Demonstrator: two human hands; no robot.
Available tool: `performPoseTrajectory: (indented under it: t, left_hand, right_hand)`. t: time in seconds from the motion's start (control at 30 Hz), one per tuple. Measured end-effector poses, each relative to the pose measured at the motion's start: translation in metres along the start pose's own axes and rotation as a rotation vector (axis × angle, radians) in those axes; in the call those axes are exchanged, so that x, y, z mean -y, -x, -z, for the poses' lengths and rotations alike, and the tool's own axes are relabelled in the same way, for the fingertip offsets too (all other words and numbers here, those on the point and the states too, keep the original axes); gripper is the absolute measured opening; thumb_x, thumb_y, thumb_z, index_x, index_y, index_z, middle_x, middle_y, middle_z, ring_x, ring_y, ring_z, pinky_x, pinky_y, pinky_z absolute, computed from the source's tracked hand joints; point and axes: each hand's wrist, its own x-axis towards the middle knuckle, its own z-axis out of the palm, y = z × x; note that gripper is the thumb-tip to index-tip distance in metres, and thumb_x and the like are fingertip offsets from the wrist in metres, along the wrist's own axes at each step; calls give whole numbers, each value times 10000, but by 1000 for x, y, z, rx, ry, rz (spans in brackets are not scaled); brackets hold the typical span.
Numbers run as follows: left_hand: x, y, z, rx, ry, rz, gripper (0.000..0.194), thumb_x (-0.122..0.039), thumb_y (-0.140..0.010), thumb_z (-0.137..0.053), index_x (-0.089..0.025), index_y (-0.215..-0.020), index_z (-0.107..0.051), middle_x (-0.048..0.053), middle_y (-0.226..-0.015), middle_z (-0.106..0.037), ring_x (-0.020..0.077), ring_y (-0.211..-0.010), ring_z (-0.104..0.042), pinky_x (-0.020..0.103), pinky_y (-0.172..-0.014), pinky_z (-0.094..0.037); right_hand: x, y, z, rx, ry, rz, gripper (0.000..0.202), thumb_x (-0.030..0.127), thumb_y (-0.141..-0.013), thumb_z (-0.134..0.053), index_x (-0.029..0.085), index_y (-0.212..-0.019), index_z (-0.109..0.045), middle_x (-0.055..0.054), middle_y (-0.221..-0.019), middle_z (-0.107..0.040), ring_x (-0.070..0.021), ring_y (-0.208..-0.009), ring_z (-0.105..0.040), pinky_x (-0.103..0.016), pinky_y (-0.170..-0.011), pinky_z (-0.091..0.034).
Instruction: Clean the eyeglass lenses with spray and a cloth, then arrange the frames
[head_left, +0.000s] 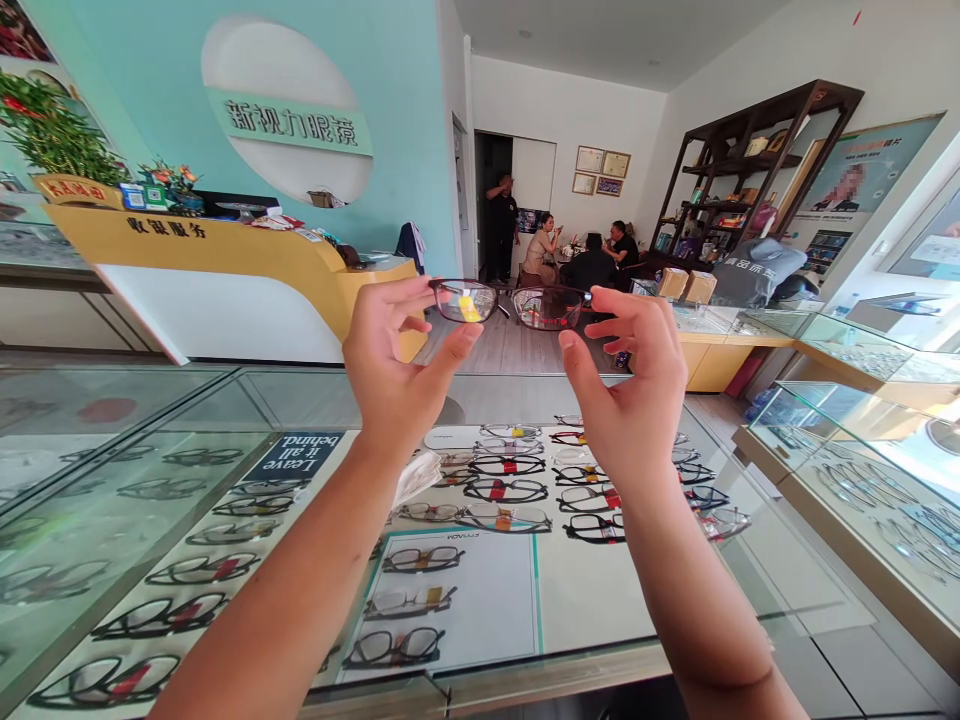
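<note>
A pair of dark-framed eyeglasses (pixel 547 307) is held up level in front of me, above the glass counter. My left hand (pixel 401 345) grips its left end between thumb and fingers, and my right hand (pixel 626 365) grips the right end the same way. A yellow sticker (pixel 469 305) shows on the left lens, and red marks appear on the right one. Below my arms, rows of eyeglasses (pixel 506 466) with red and yellow tags lie in the display case. A whitish cloth (pixel 417 478) rests beside my left wrist.
The glass display case (pixel 600 590) spans the foreground. Another glass case (pixel 862 470) stands at the right. A yellow and white cashier counter (pixel 225 270) is at the back left. Several people (pixel 577 250) are by the far doorway and a dark wooden shelf (pixel 742 180).
</note>
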Motion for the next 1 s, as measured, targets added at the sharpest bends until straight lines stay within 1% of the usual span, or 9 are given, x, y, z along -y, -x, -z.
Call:
performPoseTrajectory:
  t: [0.1,0.17,0.3,0.4,0.5,0.77,0.9,0.97,1.0]
  left_hand:
    - [1,1,2,3,-26,-17,567,-477,-819,-976,-395,-1305,-695,13,-1200,-809,313,-1136,-811,488,-768,-577]
    - [-2,2,2,-5,-75,-63,576,-478,-827,-967,-388,-1327,-695,19,-1201,-799,317,-1132,-798,503,-768,-568]
    - [-14,3,2,-62,-193,-169,615,-497,-781,-999,-394,-1315,-712,29,-1185,-775,317,-1078,-754,519,-772,-542]
    - [-20,3,2,-66,-238,-208,633,-524,-765,-1005,-401,-1310,-707,31,-1144,-764,314,-1030,-743,515,-751,-528]
    - [-21,2,3,-66,-257,-243,661,-522,-741,-1011,-392,-1313,-706,41,-1097,-759,322,-1000,-743,516,-711,-526]
    - [-27,0,4,-93,-280,-196,706,-592,-649,-1043,-401,-1251,-729,70,-1187,-783,371,-1083,-723,581,-800,-586]
    - [-28,-1,5,-82,-273,-281,703,-527,-673,-1050,-397,-1286,-732,62,-1168,-793,349,-1030,-731,582,-803,-588]
    - [-26,-1,5,-83,-242,-275,695,-515,-692,-1045,-404,-1301,-729,58,-1193,-789,349,-1065,-740,578,-795,-586]
    - [-25,-1,5,-80,-219,-244,692,-516,-709,-1038,-405,-1315,-722,57,-1221,-784,352,-1107,-743,576,-799,-587]
  right_hand:
    - [0,0,0,0,10,-14,279,272,-1017,-697,315,-1289,-655,-61,-1269,-704,-220,-982,-745,-422,-815,-638]
    - [-1,-1,-1,1,18,-38,267,290,-1018,-692,308,-1282,-654,-62,-1265,-714,-219,-982,-743,-421,-818,-631]
    - [-3,-2,-3,23,34,-110,254,306,-1005,-682,290,-1257,-652,-59,-1239,-746,-215,-969,-743,-420,-831,-611]
    - [-4,-2,-3,32,33,-133,230,306,-1004,-668,277,-1231,-652,-58,-1216,-764,-210,-951,-746,-427,-844,-597]
    - [-4,-2,-3,24,31,-131,223,314,-1006,-664,272,-1225,-652,-63,-1216,-775,-212,-946,-746,-431,-841,-588]
    - [-7,0,-4,32,46,-137,227,329,-1012,-658,277,-1233,-652,-70,-1221,-796,-221,-953,-750,-446,-848,-587]
    - [-8,0,-4,39,49,-140,232,343,-1018,-659,281,-1241,-655,-71,-1224,-799,-221,-958,-758,-440,-840,-591]
    - [-8,0,-4,29,39,-125,239,335,-1017,-660,284,-1250,-661,-72,-1225,-793,-223,-962,-758,-440,-838,-597]
    - [-7,0,-4,21,29,-112,247,326,-1014,-662,284,-1258,-664,-73,-1228,-787,-223,-965,-758,-439,-835,-600]
